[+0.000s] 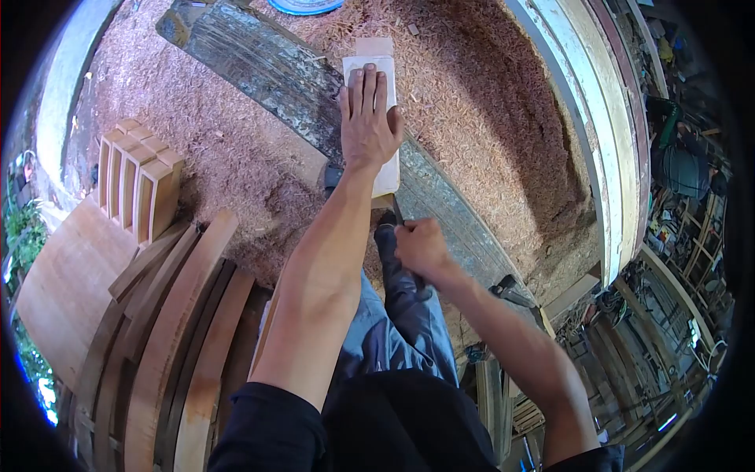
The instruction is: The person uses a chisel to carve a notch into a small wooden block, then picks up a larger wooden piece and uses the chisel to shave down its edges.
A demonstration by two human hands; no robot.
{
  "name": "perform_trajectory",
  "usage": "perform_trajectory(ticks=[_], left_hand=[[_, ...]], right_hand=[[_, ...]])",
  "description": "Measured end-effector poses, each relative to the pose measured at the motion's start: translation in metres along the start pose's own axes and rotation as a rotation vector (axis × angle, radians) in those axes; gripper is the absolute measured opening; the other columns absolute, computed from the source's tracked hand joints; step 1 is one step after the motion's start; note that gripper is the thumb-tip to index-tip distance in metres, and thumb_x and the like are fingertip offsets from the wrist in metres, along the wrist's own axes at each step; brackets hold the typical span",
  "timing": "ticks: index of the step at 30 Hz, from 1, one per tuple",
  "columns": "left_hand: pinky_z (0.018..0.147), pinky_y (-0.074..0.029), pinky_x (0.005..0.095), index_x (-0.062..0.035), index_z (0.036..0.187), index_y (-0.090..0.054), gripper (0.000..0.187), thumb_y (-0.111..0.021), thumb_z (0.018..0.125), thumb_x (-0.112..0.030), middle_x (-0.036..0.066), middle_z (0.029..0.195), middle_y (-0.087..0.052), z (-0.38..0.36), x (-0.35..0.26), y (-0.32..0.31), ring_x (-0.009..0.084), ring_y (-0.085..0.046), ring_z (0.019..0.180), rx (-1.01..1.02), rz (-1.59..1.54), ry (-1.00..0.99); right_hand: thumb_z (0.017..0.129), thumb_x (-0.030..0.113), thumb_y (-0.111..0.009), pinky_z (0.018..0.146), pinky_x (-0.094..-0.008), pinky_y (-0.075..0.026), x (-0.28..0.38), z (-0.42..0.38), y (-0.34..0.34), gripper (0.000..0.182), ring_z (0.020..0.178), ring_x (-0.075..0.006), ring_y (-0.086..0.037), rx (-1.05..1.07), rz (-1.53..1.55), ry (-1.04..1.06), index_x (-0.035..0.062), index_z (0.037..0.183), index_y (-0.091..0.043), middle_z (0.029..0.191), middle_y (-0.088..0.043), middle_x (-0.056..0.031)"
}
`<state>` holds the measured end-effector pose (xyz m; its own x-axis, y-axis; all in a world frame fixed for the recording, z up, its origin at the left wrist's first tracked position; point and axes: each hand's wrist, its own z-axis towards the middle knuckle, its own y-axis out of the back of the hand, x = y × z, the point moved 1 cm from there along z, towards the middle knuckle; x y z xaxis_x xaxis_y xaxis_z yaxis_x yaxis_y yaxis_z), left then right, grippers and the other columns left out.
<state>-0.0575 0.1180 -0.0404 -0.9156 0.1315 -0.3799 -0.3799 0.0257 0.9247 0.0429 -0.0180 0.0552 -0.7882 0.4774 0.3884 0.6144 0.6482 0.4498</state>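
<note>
My left hand (370, 118) lies flat with its fingers stretched out on a pale rectangular board (385, 175). Under that board the end of another wooden piece (374, 46) shows at the far side. Both rest across a long weathered plank (267, 67) that runs diagonally. Close to the board's near edge, my right hand (423, 250) is wrapped round a dark, narrow tool (397, 209). The tool's tip is near the board's near right corner; whether it touches the wood I cannot tell.
Wood shavings (487, 134) cover the ground. Small wooden frames (141, 179) stand at the left above curved boards (169, 346). Long pale curved planks (602, 118) rise at the right. A clamp-like dark object (513, 291) sits by the plank's near end.
</note>
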Motion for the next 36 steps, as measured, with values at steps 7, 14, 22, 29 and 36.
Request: perform_trajectory(ticks=[7,14,22,29,36], left_hand=[[0.114,-0.014,0.0490,-0.0025,0.142,-0.029,0.065,-0.049,0.087,-0.031,0.014,0.151,-0.023,-0.001,0.001,-0.003,0.0313,-0.018,0.141,-0.010,-0.014,-0.013],[0.114,-0.013,0.0494,-0.0011,0.141,-0.030,0.064,-0.048,0.087,-0.031,0.015,0.151,-0.023,0.003,-0.001,-0.001,0.0323,-0.017,0.141,-0.030,-0.016,0.033],[0.114,-0.011,0.0504,0.0004,0.141,-0.030,0.062,-0.044,0.090,-0.031,0.017,0.151,-0.022,0.000,-0.003,-0.006,0.0338,-0.017,0.141,-0.086,0.026,0.010],[0.113,-0.008,0.0533,0.0036,0.143,-0.024,0.065,-0.040,0.092,-0.035,0.020,0.151,-0.020,-0.001,-0.010,-0.022,0.0358,-0.014,0.141,-0.221,0.136,0.195],[0.113,-0.010,0.0529,0.0048,0.142,-0.025,0.066,-0.040,0.092,-0.035,0.021,0.150,-0.021,-0.013,-0.009,-0.024,0.0353,-0.013,0.142,-0.240,0.188,0.274]], right_hand=[[0.089,0.013,-0.052,0.035,-0.0279,-0.038,0.002,0.030,0.043,0.021,0.044,-0.0134,-0.052,0.444,0.206,-0.162,-0.0036,0.078,-0.058,0.066,-0.060,-0.0098],[0.095,0.026,-0.052,0.035,-0.0262,-0.032,-0.029,-0.050,0.047,0.027,0.036,-0.0089,-0.043,0.119,0.469,-0.286,0.0007,0.092,-0.060,0.054,-0.049,-0.0009],[0.092,0.028,-0.055,0.040,-0.0317,-0.037,-0.059,-0.059,0.018,0.029,0.040,-0.0148,-0.049,-0.076,0.310,-0.205,-0.0007,0.093,-0.060,0.056,-0.054,-0.0074],[0.088,0.025,-0.054,0.075,-0.0485,-0.047,-0.044,-0.063,0.013,0.030,0.082,-0.0465,-0.061,-0.103,0.323,-0.249,-0.0003,0.103,-0.063,0.079,-0.062,-0.0289],[0.092,0.024,-0.048,0.070,-0.0424,-0.049,-0.044,-0.063,0.048,0.037,0.072,-0.0378,-0.065,-0.070,0.542,-0.328,-0.0042,0.114,-0.058,0.079,-0.065,-0.0247]])
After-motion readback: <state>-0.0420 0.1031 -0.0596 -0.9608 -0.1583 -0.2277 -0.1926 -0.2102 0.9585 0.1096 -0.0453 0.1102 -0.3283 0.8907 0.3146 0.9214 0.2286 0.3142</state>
